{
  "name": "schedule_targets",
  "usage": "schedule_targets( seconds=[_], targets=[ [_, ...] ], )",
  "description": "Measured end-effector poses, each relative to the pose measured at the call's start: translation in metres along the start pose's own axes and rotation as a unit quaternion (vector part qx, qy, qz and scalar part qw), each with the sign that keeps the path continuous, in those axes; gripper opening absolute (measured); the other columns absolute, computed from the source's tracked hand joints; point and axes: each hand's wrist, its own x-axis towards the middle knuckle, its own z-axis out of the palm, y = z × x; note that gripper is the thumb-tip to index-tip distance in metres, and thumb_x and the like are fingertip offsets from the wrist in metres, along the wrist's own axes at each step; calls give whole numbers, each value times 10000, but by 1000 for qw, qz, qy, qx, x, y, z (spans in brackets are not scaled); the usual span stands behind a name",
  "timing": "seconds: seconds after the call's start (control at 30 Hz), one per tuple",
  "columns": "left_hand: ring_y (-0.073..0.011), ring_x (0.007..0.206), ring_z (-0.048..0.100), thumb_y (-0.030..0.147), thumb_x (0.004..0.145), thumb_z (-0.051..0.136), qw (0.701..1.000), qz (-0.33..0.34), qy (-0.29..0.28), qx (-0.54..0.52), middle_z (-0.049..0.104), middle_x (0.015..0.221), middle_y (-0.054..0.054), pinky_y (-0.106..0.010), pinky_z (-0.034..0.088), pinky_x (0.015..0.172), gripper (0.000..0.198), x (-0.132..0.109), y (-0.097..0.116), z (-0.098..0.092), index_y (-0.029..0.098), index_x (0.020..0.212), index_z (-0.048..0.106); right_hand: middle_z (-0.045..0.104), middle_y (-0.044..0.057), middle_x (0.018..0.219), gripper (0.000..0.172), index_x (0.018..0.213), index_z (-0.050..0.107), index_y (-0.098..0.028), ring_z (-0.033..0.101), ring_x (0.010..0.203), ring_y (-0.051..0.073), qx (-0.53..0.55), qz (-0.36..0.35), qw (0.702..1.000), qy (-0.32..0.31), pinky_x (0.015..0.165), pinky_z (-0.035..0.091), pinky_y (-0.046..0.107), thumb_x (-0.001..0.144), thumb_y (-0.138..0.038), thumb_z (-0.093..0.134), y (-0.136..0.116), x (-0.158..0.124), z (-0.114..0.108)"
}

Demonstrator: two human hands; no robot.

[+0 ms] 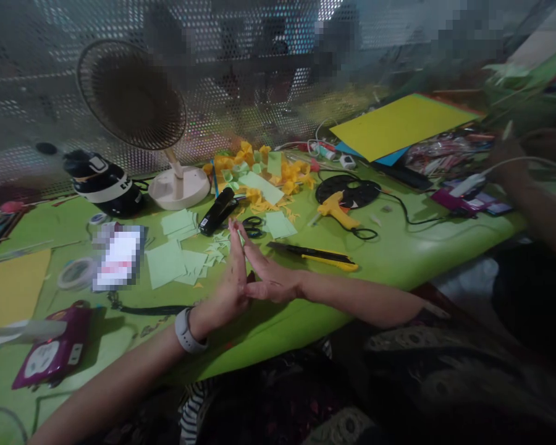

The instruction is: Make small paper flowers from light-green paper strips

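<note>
My left hand, with a pale watch at the wrist, is raised over the front of the table with its fingers stretched out. My right hand meets it palm to palm, fingers straight and fingertips touching. Nothing shows between the palms, though their inner faces are partly hidden. Just beyond the fingertips lie black scissors and a black stapler. Light green paper squares and small cut scraps are spread to the left. A yellow utility knife lies right of my right hand.
A yellow glue gun rests by a black disc. Orange and green paper flowers are heaped behind. A fan, a dark bottle and a tape roll stand left. Another person's arm reaches in at right.
</note>
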Motion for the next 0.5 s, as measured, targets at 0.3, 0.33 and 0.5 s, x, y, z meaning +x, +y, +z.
schedule_targets(
  seconds=[0.3, 0.33, 0.5],
  targets=[
    [-308, 1562, 161, 317, 997, 453, 975, -164, 23, -151, 166, 1695, -150, -498, 261, 1255, 795, 9, -11, -2, 249, 1629, -24, 72, 211, 1692, 921, 1628, 80, -66, 35, 1577, 311, 66, 65, 994, 49, 1263, 123, 546, 988, -688, 306, 3, 12, -2],
    [-277, 1549, 231, 288, 996, 446, 961, -202, 33, -188, 223, 1684, -135, -472, 313, 1236, 772, 12, -13, -4, 276, 1627, 2, 162, 202, 1681, 842, 1623, 157, -83, 110, 1572, 307, 75, 87, 991, 64, 1257, 168, 546, 1011, -645, 293, 4, 13, -3],
    [-221, 1426, 479, 160, 920, 486, 895, -290, 77, -331, 394, 1614, -116, -432, 471, 1129, 818, 19, -16, -10, 310, 1620, 90, 534, 160, 1505, 623, 1581, 345, -121, 460, 1434, 296, 65, 118, 983, 127, 1154, 400, 493, 1035, -420, 357, 11, 14, -4]
  ],
)
